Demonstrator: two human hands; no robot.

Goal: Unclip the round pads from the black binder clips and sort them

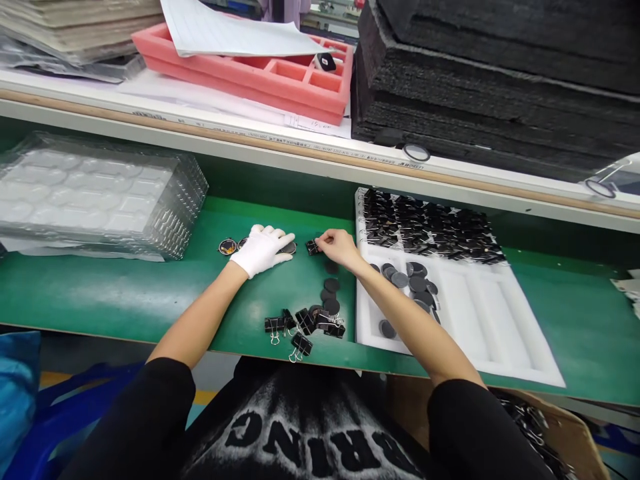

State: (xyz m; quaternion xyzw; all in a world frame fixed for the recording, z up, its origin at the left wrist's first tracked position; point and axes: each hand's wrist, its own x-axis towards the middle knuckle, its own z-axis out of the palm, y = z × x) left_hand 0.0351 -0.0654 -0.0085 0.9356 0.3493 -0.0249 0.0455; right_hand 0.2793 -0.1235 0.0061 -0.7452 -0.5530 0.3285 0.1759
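Observation:
My left hand [263, 248], in a white glove, lies flat with fingers stretched over a round dark disc [289, 248] on the green bench. Two more round badges [227, 247] sit just left of it. My bare right hand [339, 247] pinches a black binder clip [313, 246] beside the glove. Loose dark discs [330, 295] lie on the mat below that hand. A cluster of black binder clips [303, 325] rests near the front edge.
A white foam tray [480, 320] to the right holds dark discs and a heap of binder clips [430, 223]. Stacked clear blister trays [95, 193] sit at the left. The shelf above carries a pink foam tray [260, 73] and black foam sheets [500, 73].

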